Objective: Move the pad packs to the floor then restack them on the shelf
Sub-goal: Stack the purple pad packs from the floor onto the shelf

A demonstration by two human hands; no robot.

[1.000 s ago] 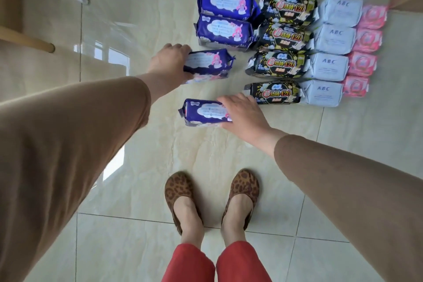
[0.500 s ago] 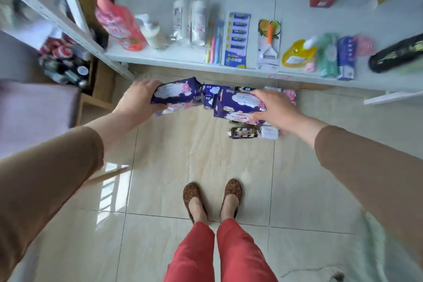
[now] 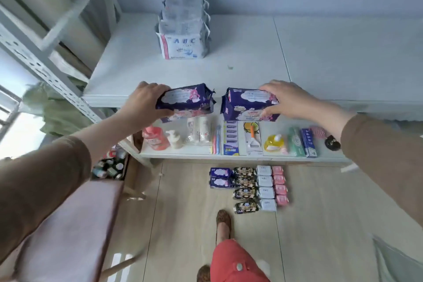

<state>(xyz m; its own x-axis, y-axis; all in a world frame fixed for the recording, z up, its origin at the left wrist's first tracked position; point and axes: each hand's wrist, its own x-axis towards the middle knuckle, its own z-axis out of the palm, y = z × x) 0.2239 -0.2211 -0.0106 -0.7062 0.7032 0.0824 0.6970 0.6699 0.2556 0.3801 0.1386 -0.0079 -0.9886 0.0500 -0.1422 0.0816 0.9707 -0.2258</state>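
Head view, left hand: the left hand (image 3: 146, 103) is clenched around the left end of 1 purple pad pack (image 3: 186, 102), fingers over its top and thumb under it, holding it in the air at the front edge of the upper shelf (image 3: 240, 75).
Head view, right hand: the right hand (image 3: 288, 101) grasps the right end of a 2nd purple pad pack (image 3: 247, 105), fingers draped over its top, thumb along its lower front.
Between the grips: the 2 held packs sit side by side, near each other but apart, both tilted so their printed faces show.
Beyond the grips: a row of white ABC packs (image 3: 183, 46) stands on the upper shelf, well back from both hands and slightly left of the gap between them.
Below the grips: the lower shelf (image 3: 229, 157) carries a pink bottle (image 3: 156, 138), a white pump bottle (image 3: 175, 139), toothbrushes and small boxes.
Further below, on the floor (image 3: 183, 213): 2 purple packs (image 3: 220, 177), 4 black packs (image 3: 245, 189), 4 white packs (image 3: 265, 188) and 4 pink packs (image 3: 280, 186) lie in touching columns.
Nearest the camera: 1 leopard-print shoe (image 3: 223, 218) and red trousers (image 3: 233, 261).
Left of the left grip: a perforated metal shelf upright (image 3: 45, 71).
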